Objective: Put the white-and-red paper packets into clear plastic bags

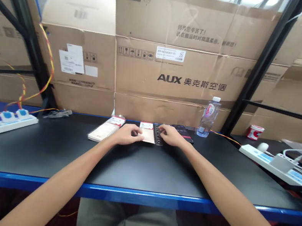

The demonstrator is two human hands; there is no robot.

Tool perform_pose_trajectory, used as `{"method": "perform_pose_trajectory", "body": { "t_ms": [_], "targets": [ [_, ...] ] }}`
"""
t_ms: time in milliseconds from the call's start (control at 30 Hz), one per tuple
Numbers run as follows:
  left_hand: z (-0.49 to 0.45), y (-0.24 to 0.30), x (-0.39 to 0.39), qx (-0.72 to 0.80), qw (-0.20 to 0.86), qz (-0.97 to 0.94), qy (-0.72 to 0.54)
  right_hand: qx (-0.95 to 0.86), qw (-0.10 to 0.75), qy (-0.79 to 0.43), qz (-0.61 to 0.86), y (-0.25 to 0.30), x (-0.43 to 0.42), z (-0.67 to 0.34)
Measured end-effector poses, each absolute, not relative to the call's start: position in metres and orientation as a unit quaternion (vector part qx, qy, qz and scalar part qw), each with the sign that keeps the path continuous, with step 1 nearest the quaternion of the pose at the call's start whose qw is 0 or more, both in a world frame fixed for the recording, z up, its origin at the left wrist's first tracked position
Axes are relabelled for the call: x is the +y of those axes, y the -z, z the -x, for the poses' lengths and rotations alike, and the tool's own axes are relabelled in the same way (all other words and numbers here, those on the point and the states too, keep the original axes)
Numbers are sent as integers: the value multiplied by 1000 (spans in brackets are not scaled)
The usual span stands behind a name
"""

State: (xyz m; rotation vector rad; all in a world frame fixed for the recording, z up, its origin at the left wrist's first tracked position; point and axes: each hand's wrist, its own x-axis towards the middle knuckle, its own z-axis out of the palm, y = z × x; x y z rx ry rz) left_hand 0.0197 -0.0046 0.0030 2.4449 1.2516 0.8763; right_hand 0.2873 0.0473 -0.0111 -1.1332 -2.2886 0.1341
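My left hand has its fingers curled, with thumb and forefinger at the left edge of a cream card packet with a red-and-white top. Just right of that packet lies a dark strip with a row of pale marks. The bent fingers of my right hand pinch at this strip's right side; their tips are partly hidden. A stack of similar cream packets rests left of my left hand. Behind my right hand sits a flat black packet with pinkish print, partly covered by the hand.
A water bottle stands upright at the back right. Power strips lie at left and right, with cables about them. Large cardboard boxes wall off the back. A blue edge borders the black tabletop.
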Motion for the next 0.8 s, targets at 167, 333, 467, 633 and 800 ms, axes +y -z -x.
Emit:
{"method": "perform_pose_trajectory", "body": {
  "t_ms": [167,333,467,633,800],
  "targets": [
    [-10,-10,1,451,86,-833,-309,-885,242,-52,394,13,43,-284],
    [42,-23,18,580,-30,-750,-316,-871,191,-28,452,8,40,-287],
    [85,-23,25,700,-42,-669,-246,-841,164,2,515,2,36,-289],
    [96,-16,22,738,29,-644,-200,-823,158,2,546,-1,32,-287],
    [98,-12,26,724,23,-641,-253,-825,194,-16,530,-1,30,-284]
  ]
}}
